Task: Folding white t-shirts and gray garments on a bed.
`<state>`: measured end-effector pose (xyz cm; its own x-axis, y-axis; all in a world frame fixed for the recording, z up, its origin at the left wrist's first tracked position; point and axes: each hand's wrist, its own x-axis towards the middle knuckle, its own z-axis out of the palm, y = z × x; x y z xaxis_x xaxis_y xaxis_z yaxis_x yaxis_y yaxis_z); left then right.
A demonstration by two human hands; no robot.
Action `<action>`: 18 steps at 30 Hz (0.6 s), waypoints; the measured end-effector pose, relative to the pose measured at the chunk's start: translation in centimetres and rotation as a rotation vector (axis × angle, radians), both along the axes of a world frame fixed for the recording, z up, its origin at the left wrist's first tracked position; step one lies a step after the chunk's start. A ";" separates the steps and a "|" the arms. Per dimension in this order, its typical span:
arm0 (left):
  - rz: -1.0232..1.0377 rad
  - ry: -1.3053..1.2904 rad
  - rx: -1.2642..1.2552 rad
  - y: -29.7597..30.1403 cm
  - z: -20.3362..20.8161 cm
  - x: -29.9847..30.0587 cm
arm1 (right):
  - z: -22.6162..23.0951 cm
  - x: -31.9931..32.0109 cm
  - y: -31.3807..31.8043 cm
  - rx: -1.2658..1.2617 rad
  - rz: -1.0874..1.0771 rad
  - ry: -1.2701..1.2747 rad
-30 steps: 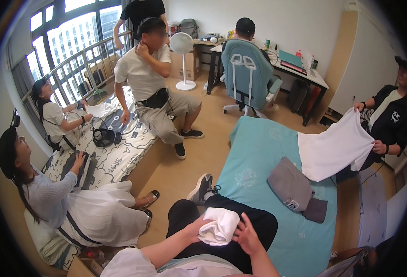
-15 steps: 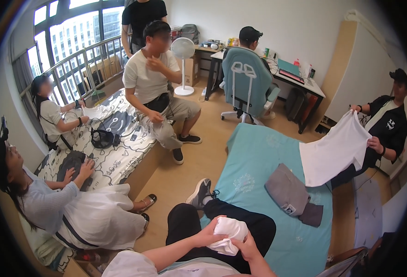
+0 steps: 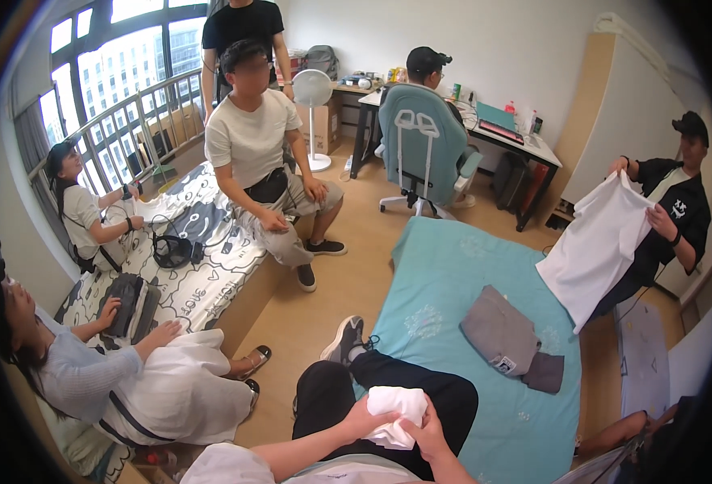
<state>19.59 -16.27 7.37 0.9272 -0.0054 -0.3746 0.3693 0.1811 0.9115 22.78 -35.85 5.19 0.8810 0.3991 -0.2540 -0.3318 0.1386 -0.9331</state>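
A compact bundle of folded white cloth [image 3: 396, 401] is held over my lap, above my dark trousers. My left hand [image 3: 367, 421] grips it from the left side, fingers along its lower edge. From the right, my right hand [image 3: 428, 429] is closed around the other side, thumb pressed on the front. Which garment the bundle is cannot be made out. To my right, a folded grey sweatshirt [image 3: 497, 331] lies on the teal bedsheet [image 3: 420, 274], apart from both hands.
At the right, a person holds up a white T-shirt [image 3: 594, 246] beside the bed. Several people sit or stand around a patterned bed [image 3: 210, 278] at the left, with dark folded clothes [image 3: 132, 306] on it. A teal office chair [image 3: 424, 145] and white fan [image 3: 315, 93] stand farther off.
The white bundle in my hands has turned slightly and looks more compact. The seated person opposite has lowered a hand. The T-shirt at the right hangs lower and narrower.
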 end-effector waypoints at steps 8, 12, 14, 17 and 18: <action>-0.016 -0.254 0.055 0.2 -0.6 0.1 | 0.0 0.6 0.8 0.075 0.173 0.066; -0.029 -0.280 0.073 0.5 -1.7 1.3 | -0.5 1.4 1.2 0.000 0.072 -0.009; -0.057 -0.263 0.071 0.8 -1.0 2.1 | -0.3 1.7 1.6 -0.030 -0.018 -0.032; -0.107 -0.250 0.079 1.5 0.0 3.0 | 1.5 1.9 2.6 -0.042 -0.108 -0.033; -0.151 -0.227 0.109 1.6 -1.7 3.3 | 1.0 1.9 2.5 0.042 -0.164 -0.036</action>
